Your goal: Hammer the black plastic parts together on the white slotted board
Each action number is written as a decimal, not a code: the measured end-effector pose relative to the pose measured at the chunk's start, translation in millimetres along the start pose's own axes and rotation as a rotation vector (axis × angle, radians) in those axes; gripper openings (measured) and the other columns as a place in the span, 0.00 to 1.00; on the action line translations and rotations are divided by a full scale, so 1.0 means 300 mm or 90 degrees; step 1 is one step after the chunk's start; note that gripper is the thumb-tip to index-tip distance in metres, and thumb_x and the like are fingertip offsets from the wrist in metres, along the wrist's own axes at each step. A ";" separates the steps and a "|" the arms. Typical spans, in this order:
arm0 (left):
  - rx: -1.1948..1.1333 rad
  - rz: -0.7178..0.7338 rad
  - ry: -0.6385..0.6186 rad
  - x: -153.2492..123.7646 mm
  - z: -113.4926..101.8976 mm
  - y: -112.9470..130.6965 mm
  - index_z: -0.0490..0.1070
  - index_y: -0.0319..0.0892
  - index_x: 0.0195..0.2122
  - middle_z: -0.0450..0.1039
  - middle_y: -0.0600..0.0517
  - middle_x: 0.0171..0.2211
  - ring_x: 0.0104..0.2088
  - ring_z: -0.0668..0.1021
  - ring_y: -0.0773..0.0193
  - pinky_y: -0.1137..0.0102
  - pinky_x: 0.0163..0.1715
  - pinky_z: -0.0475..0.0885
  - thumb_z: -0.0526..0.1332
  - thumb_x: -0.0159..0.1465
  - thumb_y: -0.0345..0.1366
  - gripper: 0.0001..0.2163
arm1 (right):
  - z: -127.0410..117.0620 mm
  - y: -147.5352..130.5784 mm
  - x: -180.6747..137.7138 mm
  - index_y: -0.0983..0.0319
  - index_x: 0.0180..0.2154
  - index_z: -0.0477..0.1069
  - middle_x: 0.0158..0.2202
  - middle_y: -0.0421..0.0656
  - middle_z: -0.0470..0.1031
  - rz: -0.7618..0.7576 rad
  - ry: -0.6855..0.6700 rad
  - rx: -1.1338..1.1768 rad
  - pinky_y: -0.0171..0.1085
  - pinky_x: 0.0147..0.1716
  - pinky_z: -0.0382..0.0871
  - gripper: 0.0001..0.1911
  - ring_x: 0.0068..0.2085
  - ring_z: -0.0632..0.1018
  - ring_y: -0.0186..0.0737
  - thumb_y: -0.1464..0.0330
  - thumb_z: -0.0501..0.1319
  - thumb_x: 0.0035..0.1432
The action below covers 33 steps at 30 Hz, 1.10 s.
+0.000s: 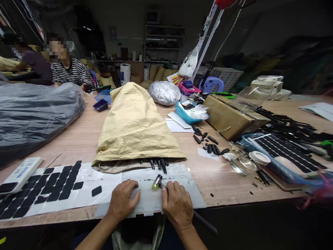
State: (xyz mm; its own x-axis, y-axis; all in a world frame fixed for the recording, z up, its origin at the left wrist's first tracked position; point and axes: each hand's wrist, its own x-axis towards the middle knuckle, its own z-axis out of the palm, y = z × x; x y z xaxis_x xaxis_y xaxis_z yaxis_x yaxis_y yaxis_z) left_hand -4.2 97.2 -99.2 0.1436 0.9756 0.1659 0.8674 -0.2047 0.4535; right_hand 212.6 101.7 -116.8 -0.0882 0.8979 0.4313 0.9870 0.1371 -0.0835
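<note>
My right hand is wrapped round a small hammer. The hammer's head has a metal end and a yellow-green end, and its black handle sticks out behind my hand past the table edge. My left hand rests on a pale grey sheet, thumb apart from the bent fingers, with nothing visible in it. Just beyond both hands, several black tapered parts poke out of the mouth of a yellow woven sack. How much the sack holds is hidden.
To the left lie flat black pieces on white paper and a white box. A grey plastic bag bulges behind them. Loose black parts, a blue basket and a cardboard box stand right. A co-worker sits across.
</note>
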 end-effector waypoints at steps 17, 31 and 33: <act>-0.027 -0.049 -0.008 0.005 -0.016 0.003 0.71 0.44 0.35 0.68 0.55 0.27 0.29 0.72 0.66 0.71 0.32 0.63 0.57 0.62 0.36 0.05 | 0.000 -0.014 0.005 0.60 0.33 0.69 0.32 0.44 0.70 0.011 -0.006 -0.022 0.40 0.35 0.51 0.10 0.35 0.67 0.43 0.63 0.54 0.64; 0.072 -0.195 -0.057 0.321 -0.152 0.027 0.77 0.45 0.37 0.78 0.49 0.33 0.34 0.77 0.57 0.70 0.29 0.64 0.53 0.63 0.38 0.12 | 0.012 -0.017 0.007 0.60 0.32 0.68 0.32 0.44 0.70 0.032 0.017 -0.006 0.40 0.35 0.51 0.08 0.35 0.66 0.42 0.63 0.56 0.61; 0.156 -0.145 -0.063 0.371 -0.159 0.010 0.76 0.44 0.41 0.78 0.47 0.33 0.34 0.78 0.56 0.69 0.30 0.65 0.52 0.64 0.36 0.13 | 0.012 -0.016 0.007 0.60 0.32 0.68 0.32 0.44 0.70 0.034 0.018 -0.004 0.39 0.35 0.51 0.09 0.35 0.66 0.42 0.63 0.57 0.61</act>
State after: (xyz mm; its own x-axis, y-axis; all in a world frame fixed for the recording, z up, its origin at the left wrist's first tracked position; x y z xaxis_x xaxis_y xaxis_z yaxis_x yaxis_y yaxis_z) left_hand -8.3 201.3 -37.7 -0.0322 0.9995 -0.0070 0.9694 0.0330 0.2432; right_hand 207.2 104.4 -118.7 -0.0318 0.8914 0.4520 0.9910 0.0869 -0.1016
